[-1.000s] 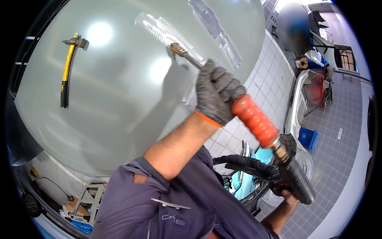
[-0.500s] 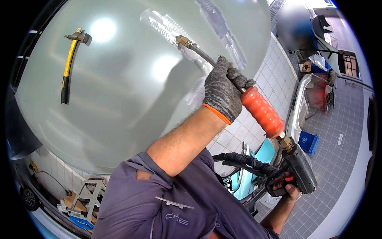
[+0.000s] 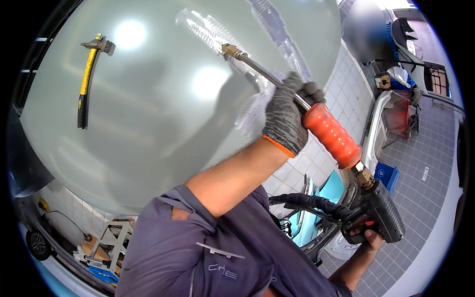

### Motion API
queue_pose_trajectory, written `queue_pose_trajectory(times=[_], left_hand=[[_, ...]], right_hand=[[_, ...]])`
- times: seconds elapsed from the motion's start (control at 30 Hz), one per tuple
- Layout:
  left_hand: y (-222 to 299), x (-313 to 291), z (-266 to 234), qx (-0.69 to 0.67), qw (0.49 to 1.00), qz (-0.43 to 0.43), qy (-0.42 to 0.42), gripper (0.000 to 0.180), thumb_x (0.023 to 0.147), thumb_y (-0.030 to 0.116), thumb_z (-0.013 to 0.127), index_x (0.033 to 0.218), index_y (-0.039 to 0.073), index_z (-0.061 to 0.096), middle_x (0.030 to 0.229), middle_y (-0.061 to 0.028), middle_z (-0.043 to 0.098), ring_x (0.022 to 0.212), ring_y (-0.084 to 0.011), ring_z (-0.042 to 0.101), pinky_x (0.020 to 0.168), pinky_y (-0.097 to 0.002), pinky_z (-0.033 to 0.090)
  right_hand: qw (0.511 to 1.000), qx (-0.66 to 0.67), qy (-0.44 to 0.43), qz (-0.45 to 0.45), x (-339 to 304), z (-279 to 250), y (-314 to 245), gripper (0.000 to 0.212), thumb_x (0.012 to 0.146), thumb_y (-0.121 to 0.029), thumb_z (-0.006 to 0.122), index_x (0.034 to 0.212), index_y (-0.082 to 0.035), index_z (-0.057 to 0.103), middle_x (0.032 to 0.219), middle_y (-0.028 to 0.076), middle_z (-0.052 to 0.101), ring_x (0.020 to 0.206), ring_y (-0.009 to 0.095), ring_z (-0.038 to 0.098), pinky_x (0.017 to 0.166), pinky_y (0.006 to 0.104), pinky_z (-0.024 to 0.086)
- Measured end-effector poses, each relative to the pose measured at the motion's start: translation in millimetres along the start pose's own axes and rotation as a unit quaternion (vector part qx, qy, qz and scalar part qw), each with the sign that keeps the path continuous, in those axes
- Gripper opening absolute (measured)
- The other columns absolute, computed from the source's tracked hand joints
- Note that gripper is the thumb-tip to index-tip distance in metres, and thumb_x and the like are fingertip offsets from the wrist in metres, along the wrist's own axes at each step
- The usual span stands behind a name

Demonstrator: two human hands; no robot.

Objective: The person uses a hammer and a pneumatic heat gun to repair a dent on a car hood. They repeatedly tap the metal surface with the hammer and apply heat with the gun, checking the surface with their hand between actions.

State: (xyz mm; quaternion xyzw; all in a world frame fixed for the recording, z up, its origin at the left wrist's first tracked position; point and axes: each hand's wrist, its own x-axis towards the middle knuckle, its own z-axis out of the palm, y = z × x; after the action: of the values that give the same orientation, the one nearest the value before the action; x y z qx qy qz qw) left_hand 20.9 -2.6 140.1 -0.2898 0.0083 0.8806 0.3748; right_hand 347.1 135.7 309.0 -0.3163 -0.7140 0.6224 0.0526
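A slide-hammer dent puller [image 3: 331,135] runs from the pale grey-green car panel [image 3: 163,163] down to the lower right. My left hand [image 3: 289,114], in a grey knit glove with an orange cuff, is wrapped around its steel rod just above the ribbed red sliding weight. My right hand [image 3: 372,241], bare, grips the black pistol handle near the red trigger; most of its fingers are hidden. The brass tip [image 3: 231,51] is over a strip of bared metal [image 3: 200,27]; whether it touches cannot be told. A thick black cable [image 3: 311,201] leads from the handle.
A hammer [image 3: 88,79] with a yellow and black handle lies on the panel at the left. A white step stool [image 3: 111,247] stands lower left. Right of me are a car bumper [image 3: 377,123], a blue bin [image 3: 387,176] and teal parts [image 3: 329,188].
Both hands and the dent puller have shifted a little right. The brass tip has moved slightly right and down along the bared strip. The hammer lies where it was.
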Motion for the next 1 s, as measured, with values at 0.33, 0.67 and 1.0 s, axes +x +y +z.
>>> queue_pose_trajectory(times=[0.33,0.67,1.0], left_hand=[[-33,-8,-23,0.01,0.994,-0.012,-0.112,0.02,0.095,0.021,0.066,0.107,0.006,0.063,0.092,-0.0062,0.066,0.083,-0.0262,0.066,0.086,-0.0417,0.057],[11,7,-20,-0.055,0.983,0.039,-0.17,0.047,0.106,0.046,0.044,0.069,0.016,0.041,0.061,0.0021,0.038,0.056,-0.015,0.038,0.057,-0.0288,0.039],[-2,7,8,0.095,0.981,0.083,0.144,0.06,0.106,0.058,0.038,0.064,0.015,0.035,0.055,0.0003,0.03,0.049,-0.0168,0.033,0.053,-0.0334,0.04]], right_hand=[[0.998,0.063,0.01,0.014,2,2,26,0.06,0.079,-0.02,0.081,0.125,0.008,0.055,0.07,0.017,0.064,0.056,0.027,0.065,0.055,0.039,0.057],[0.992,0.098,0.018,0.074,-10,-6,44,0.049,0.082,-0.024,0.073,0.116,0.005,0.051,0.065,0.018,0.059,0.052,0.03,0.063,0.049,0.0412,0.055],[0.947,0.26,0.056,0.178,-26,31,37,0.045,0.09,-0.036,0.058,0.114,0.002,0.059,0.065,0.012,0.059,0.049,0.026,0.059,0.048,0.0409,0.054]])
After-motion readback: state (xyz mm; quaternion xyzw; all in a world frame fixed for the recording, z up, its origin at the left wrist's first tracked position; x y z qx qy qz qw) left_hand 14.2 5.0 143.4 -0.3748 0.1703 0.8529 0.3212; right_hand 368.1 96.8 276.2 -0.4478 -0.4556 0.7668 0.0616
